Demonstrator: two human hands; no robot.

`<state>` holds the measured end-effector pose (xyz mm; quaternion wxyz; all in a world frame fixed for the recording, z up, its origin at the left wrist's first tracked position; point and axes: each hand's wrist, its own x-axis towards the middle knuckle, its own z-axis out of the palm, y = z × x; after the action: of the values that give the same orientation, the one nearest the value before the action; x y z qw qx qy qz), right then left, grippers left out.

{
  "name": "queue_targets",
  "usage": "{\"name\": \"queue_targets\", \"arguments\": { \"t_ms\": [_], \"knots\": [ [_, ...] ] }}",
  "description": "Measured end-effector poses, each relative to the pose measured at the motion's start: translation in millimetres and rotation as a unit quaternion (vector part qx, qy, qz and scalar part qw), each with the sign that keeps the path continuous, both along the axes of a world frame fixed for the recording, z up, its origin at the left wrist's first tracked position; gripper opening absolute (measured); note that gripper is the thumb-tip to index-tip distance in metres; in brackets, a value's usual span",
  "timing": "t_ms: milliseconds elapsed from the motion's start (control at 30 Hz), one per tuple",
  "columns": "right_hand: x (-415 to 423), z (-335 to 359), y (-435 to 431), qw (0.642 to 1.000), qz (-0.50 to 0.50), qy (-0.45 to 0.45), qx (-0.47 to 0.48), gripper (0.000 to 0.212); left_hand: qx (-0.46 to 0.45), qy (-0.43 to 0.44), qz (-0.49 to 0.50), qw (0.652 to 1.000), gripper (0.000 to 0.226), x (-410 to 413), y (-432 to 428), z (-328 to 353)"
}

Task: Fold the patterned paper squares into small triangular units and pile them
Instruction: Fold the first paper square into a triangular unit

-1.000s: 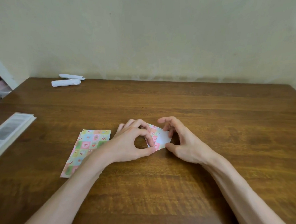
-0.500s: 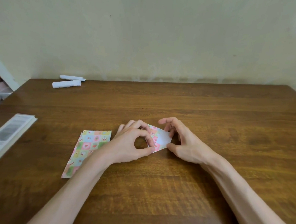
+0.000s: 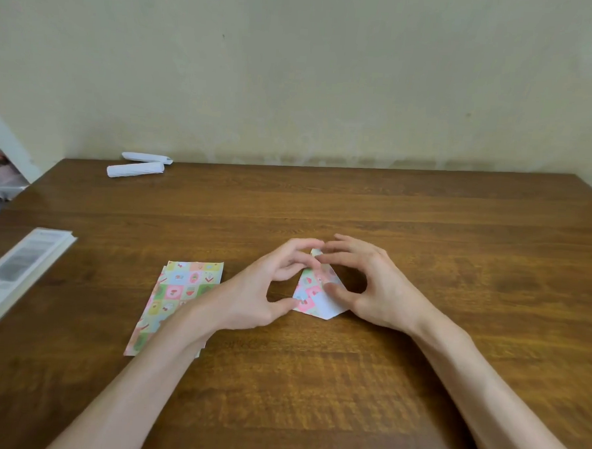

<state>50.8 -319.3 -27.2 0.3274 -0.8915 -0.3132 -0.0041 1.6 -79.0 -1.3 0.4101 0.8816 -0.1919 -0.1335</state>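
The patterned paper square (image 3: pixel 313 294) is pinched at its tip by left hand (image 3: pixel 263 291) and right hand (image 3: pixel 370 286) — a fold seemingly under way; edges must next be aligned and creased

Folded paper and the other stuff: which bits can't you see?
Head view only.
- folded paper: tip hidden by fingers of left hand and right hand.
- paper stack: corner under left forearm; sheet count unclear.
- booklet: cut off by left edge, print blurred.
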Motion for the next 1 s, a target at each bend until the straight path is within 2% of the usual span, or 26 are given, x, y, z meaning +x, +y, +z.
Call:
{"name": "queue_targets", "arguments": {
  "t_ms": [133,300,400,500,567,700,867,1000],
  "knots": [
    [-1,0,1,0.999,-0.007,-0.035,-0.039,0.050,0.007,-0.021,0.028,0.999,0.100,2,1,-4],
    [-3,1,1,0.991,-0.020,-0.107,-0.072,0.044,0.068,-0.135,0.094,0.984,0.082,8,-4,-13],
    [-3,3,2,0.993,-0.008,-0.100,-0.069,0.052,0.096,-0.127,0.095,0.983,0.082,13,-4,-14],
    [-5,5,2,0.997,0.011,-0.056,-0.047,0.065,0.106,-0.106,0.094,0.984,0.087,15,-4,-14],
    [-7,4,5,0.995,0.021,-0.072,-0.060,0.053,0.093,-0.100,0.087,0.987,0.088,14,-4,-14],
    [-7,4,7,0.984,0.025,-0.160,-0.079,0.026,0.072,-0.113,0.075,0.988,0.086,16,-2,-17],
    [-9,9,10,0.977,0.009,-0.199,-0.073,0.022,0.071,-0.140,0.067,0.985,0.074,15,-5,-20],
    [-11,9,13,0.985,-0.009,-0.169,-0.001,0.022,0.066,-0.181,0.082,0.978,0.053,11,-9,-19]
  ]
}}
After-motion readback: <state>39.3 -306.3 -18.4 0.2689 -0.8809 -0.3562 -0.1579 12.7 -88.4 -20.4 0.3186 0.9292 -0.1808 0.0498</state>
